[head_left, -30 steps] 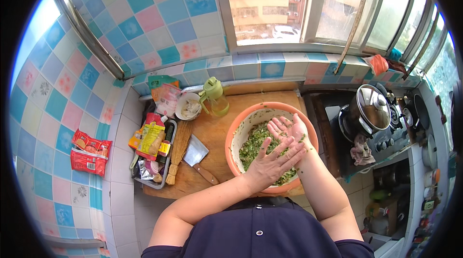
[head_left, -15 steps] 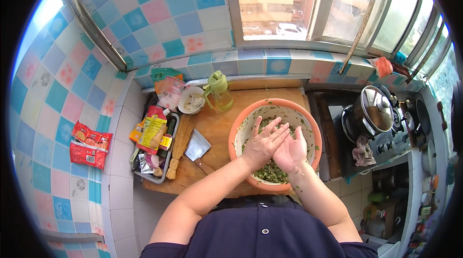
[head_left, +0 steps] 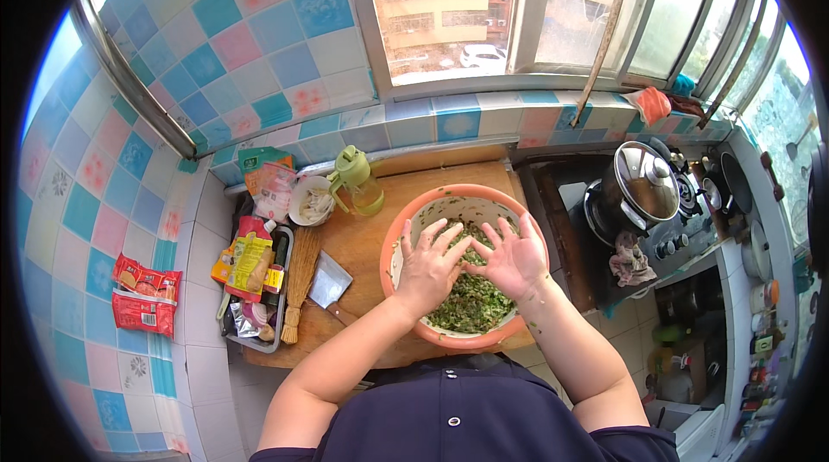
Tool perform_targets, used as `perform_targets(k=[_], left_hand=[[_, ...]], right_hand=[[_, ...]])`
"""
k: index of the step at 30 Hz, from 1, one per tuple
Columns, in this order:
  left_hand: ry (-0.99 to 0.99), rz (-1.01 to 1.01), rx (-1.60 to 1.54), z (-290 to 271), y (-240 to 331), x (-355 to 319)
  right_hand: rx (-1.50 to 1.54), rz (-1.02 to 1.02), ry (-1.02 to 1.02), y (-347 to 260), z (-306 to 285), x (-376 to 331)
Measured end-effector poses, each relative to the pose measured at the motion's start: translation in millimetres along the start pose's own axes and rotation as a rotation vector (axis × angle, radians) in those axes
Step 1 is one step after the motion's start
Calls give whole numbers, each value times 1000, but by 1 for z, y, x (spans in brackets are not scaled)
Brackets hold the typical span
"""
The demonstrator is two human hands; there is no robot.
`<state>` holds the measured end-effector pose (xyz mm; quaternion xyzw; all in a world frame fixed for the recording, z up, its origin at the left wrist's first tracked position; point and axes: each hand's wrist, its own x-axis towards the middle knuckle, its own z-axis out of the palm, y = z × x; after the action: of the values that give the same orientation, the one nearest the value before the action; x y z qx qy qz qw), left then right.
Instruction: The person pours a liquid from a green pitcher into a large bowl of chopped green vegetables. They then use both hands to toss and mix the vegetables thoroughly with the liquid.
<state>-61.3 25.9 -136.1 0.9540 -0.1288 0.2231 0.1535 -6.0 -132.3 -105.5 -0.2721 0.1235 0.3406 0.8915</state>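
A large orange-rimmed bowl point(head_left: 399, 324) stands on the wooden board in front of me, holding chopped green filling point(head_left: 471, 308). Over its left half is my left hand point(head_left: 429, 270), back upward, fingers spread and nothing in it. My right hand point(head_left: 511, 265) hovers at the bowl's right side, palm turned up and fingers apart, also without anything in it. Bits of green stick to my right wrist. The fingertips of both hands come close together near the bowl's middle; whether they touch is hard to tell.
Left of the bowl lie a cleaver point(head_left: 330, 281) and a straw brush point(head_left: 300, 276). A grey tray point(head_left: 261, 344) holds packets and vegetables. Behind stand a green-lidded oil jug point(head_left: 358, 186) and a small white bowl point(head_left: 304, 213). A lidded pot point(head_left: 643, 186) sits on the stove at right.
My hands, pressed together before, have come apart with fingers spread. More of the chopped filling shows between them. The whole view has shifted slightly, moving the scene leftward.
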Motion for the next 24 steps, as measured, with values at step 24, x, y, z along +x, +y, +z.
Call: perform_targets(k=[24], left_hand=[[-299, 177, -145, 7, 2, 18]], right_hand=[[-651, 280, -103, -2, 24, -14]])
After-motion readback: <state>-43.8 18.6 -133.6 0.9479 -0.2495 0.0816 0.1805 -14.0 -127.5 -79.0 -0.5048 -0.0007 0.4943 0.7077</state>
